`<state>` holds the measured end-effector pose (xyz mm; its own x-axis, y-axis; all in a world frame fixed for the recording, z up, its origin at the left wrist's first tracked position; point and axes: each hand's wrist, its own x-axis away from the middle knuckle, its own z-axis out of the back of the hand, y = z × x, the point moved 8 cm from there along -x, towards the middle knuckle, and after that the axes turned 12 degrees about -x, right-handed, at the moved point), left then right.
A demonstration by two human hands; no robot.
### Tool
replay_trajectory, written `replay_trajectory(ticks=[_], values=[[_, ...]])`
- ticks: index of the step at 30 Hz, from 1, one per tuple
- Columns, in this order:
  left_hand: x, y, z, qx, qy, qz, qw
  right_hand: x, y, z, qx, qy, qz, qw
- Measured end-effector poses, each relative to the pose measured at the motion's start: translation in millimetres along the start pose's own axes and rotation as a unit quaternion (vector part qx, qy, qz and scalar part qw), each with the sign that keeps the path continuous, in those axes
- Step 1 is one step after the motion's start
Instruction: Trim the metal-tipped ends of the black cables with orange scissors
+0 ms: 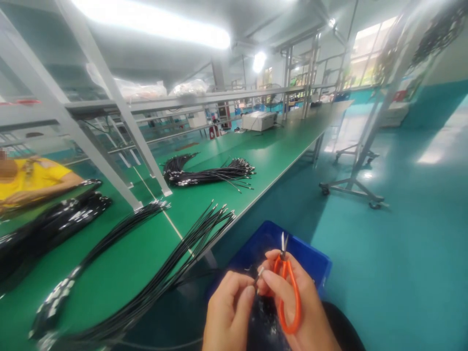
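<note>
Low in the head view, my left hand (pixel 231 307) pinches the end of a thin black cable between thumb and forefinger. My right hand (pixel 296 297) holds scissors with orange handles (pixel 297 304), blades pointing up and slightly apart. Its thumb and forefinger also touch the cable's small pale tip (pixel 260 272), close to my left fingertips. Below both hands is a blue bin (pixel 310 256), with small bits inside that are too blurred to name. A long bundle of black cables (pixel 164 273) with pale ends curves over the green table (pixel 127 258) to the left of my hands.
Farther back lies another black cable bundle (pixel 215 174). More cables (pixel 69 219) are piled at the left, where a person in a yellow top (pixel 40 178) sits. Metal shelf posts (pixel 135 131) rise from the table. A white box (pixel 259 121) stands beyond, and a wheeled rack (pixel 353 183) is at right.
</note>
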<state>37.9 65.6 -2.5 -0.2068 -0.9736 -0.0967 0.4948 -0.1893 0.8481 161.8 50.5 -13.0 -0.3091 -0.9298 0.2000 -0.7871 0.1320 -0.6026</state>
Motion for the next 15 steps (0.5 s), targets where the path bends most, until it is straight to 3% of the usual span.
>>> replay_trajectory(ticks=[4,10,15], values=[[1,-5,0.0,0.015,0.017,0.02,1.0,-3,0,2,0.017,-0.01,0.013,1.0],[-2,-11,-9.0,0.117,-0.055,0.03,0.991,-2,29,4,-0.083,0.008,-0.137,0.987],[-8,0,4.3,0.122,0.008,0.031,0.992,4,35,-5,-0.095,0.002,-0.106,0.99]])
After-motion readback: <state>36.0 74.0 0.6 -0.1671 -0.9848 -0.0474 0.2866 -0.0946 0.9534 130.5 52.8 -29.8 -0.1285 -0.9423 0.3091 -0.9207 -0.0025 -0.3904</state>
